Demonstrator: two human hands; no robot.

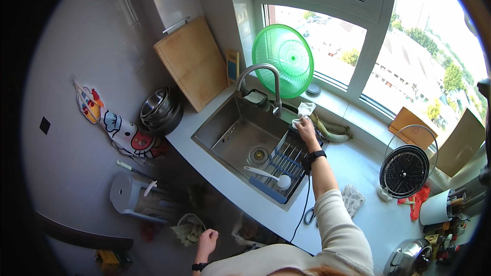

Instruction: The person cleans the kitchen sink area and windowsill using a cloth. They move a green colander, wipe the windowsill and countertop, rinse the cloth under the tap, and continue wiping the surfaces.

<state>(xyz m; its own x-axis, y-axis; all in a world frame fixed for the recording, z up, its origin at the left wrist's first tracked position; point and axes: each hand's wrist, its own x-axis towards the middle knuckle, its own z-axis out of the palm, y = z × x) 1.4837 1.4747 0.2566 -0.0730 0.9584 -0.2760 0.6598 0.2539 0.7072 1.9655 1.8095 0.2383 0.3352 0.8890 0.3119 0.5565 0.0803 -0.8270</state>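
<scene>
My right hand (306, 129) reaches past the back right of the steel sink (245, 138) and grips a crumpled white cloth (307, 109). Just right of the cloth lie pale green-white radishes (333, 132). The curved steel faucet (277, 84) rises to the left of that hand. Below my right forearm, a roll-out drying rack (284, 157) spans the sink's right part, and a white-handled round brush (282, 180) rests on it. My left hand (207, 240) hangs low before my body, fingers curled and nothing seen in them, near a bin (191, 220) with pale green leaves.
A green plastic basket (284, 59) leans on the window behind the faucet. A wooden cutting board (191, 61) and nested metal bowls (157, 109) stand left of the sink. Scissors (309, 216), a patterned cloth (352, 199) and a dark cable (305, 203) lie on the right counter (368, 172).
</scene>
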